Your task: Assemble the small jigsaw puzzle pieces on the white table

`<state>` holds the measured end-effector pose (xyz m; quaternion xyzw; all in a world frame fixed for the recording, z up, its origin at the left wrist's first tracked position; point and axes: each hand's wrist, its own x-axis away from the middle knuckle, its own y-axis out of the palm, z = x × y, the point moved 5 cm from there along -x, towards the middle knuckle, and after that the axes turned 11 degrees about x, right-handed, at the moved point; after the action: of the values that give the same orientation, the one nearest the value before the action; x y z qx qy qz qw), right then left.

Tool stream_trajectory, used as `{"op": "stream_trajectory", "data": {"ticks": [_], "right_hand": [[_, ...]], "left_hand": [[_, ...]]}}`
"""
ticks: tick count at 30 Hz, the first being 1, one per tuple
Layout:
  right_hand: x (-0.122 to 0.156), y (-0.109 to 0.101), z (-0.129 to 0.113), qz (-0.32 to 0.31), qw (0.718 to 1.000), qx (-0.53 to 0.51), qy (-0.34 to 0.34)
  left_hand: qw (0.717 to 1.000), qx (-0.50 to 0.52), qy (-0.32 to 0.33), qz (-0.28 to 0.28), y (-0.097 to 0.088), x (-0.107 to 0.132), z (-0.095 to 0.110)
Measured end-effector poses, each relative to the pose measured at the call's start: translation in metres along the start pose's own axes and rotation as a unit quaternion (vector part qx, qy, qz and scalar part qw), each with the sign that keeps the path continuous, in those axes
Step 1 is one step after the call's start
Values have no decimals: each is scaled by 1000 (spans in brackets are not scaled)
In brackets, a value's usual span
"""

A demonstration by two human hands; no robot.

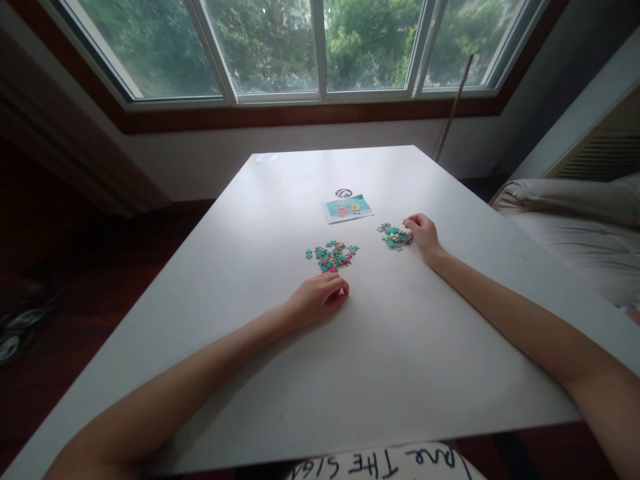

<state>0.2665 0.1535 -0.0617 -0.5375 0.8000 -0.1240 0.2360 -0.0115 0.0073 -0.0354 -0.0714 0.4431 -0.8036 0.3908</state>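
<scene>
Two heaps of small jigsaw puzzle pieces, mostly teal with some pink and yellow, lie on a white table [300, 393]. My left hand [320, 295] rests with loosely curled fingers just in front of the left heap [331, 256]; the hollow by its thumb looks bare. At the right edge of the smaller right heap [395, 238] is my right hand [423, 235], its fingers bent and drawn together at the pieces. Whether a piece is pinched there is too small to tell. Behind the heaps lies a picture sheet [347, 209] with pink and yellow figures on teal.
A small round dark-and-light item [343, 193] lies beyond the picture sheet. Near the far left corner is a pale slip [266, 159]. A beige padded seat [565, 227] stands right of the table, and a thin stick [454, 107] leans by the window.
</scene>
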Motion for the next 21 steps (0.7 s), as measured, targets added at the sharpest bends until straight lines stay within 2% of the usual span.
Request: {"op": "stream_trajectory", "data": {"ticks": [7,10,12,13,15,21], "right_hand": [[-8,1,5,-19,998,-39,54],[-16,2,5,-80,993,-36,76],[-20,3,5,-162,984,-25,75],[-22,4,6,-212,975,-18,68],[-25,1,6,-266,963,-11,30],[-34,-7,5,-338,934,84,-77]], "left_hand": [[1000,-3,8,1,-2,-1,-1],[1000,-5,12,0,-3,-1,-4],[1000,-7,13,-1,-3,0,-7],[1000,-9,13,-2,-3,1,-9],[1000,-8,11,-1,-3,3,-14],[1000,-12,19,6,-9,7,-20]]}}
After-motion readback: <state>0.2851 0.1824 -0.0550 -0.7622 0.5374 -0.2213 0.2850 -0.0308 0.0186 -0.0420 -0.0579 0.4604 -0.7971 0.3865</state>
